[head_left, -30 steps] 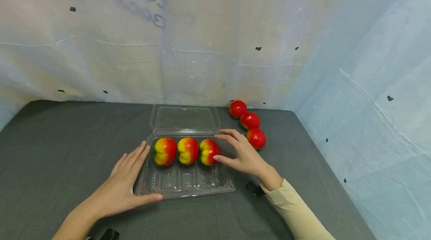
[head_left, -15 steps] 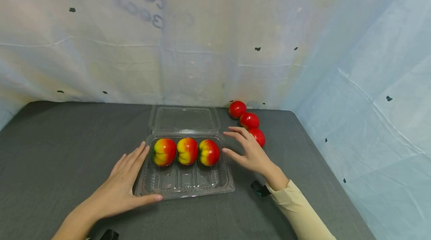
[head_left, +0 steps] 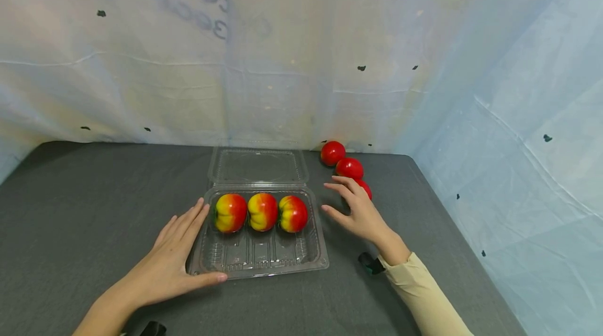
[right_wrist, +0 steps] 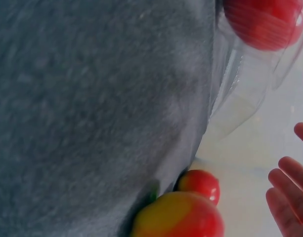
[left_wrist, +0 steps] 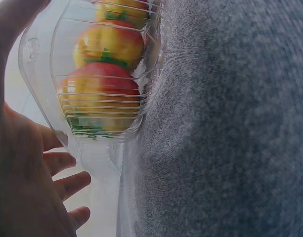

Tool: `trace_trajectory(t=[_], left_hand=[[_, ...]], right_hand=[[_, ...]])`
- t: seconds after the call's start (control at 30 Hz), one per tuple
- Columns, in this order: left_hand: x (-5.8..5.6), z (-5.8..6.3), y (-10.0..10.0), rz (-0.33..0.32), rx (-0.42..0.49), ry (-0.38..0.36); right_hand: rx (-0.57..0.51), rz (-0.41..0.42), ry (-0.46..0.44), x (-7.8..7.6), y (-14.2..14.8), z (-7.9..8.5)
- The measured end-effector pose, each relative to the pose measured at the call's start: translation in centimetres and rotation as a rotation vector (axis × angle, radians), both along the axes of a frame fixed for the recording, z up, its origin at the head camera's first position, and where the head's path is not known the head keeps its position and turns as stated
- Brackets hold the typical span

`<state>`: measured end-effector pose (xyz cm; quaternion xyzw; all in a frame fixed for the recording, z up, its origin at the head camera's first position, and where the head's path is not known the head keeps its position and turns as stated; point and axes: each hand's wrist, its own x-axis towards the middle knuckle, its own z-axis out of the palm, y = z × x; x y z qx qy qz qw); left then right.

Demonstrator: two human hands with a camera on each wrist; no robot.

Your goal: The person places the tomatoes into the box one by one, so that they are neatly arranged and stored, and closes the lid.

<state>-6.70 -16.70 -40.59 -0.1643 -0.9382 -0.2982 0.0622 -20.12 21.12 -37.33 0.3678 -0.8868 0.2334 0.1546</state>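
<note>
clear plastic box (head_left: 261, 260) has the left hand (head_left: 174, 257) splayed at its left edge, thumb spread wide; right hand (head_left: 364, 216) just hovers off the right side, fingers loosely apart.

Six fruits (head_left: 262, 211) are here: three in one clear plastic box (head_left: 261, 253) with one lid (head_left: 258, 167), and three on one grey table (head_left: 424, 231). There is one left hand (head_left: 171, 255), one right hand (head_left: 360, 213), and two black objects (head_left: 371, 262).

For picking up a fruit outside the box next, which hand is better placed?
Probably the right hand: it is empty, with fingers apart, right by the loose fruits. The left hand is at the opposite side of the clear box.
</note>
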Motion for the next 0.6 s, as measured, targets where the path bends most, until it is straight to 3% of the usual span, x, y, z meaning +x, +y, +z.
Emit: trace_trajectory(t=[0.6], left_hand=[[-0.1, 0.1, 0.0, -0.001, 0.004, -0.009]], right_hand=[[0.086, -0.069, -0.008, -1.0, 1.9, -0.8]])
